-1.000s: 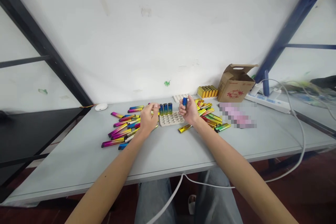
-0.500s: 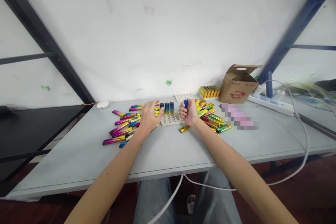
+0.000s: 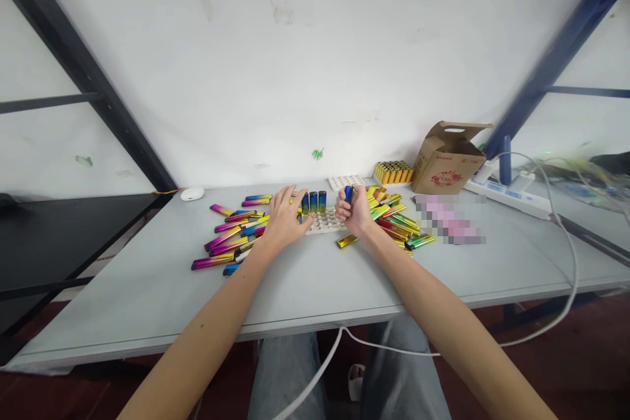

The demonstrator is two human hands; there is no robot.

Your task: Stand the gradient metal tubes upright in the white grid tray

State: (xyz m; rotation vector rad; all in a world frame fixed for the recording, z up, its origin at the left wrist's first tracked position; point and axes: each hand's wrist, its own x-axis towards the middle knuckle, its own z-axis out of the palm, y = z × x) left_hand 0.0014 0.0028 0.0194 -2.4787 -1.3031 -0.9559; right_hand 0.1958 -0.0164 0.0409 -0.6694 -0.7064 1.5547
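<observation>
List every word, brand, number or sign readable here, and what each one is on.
None can be read with certainty.
Cardboard box: red print on its front, too blurred to quote.
White power strip: faint blue markings, too small to read.
Pink item: pixelated, nothing readable.
Blue piece in the right hand: no lettering can be made out.

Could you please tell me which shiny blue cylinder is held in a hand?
The shiny blue cylinder in the right hand; the blue-and-gold cylinders stand upright in the white holed tray.
</observation>
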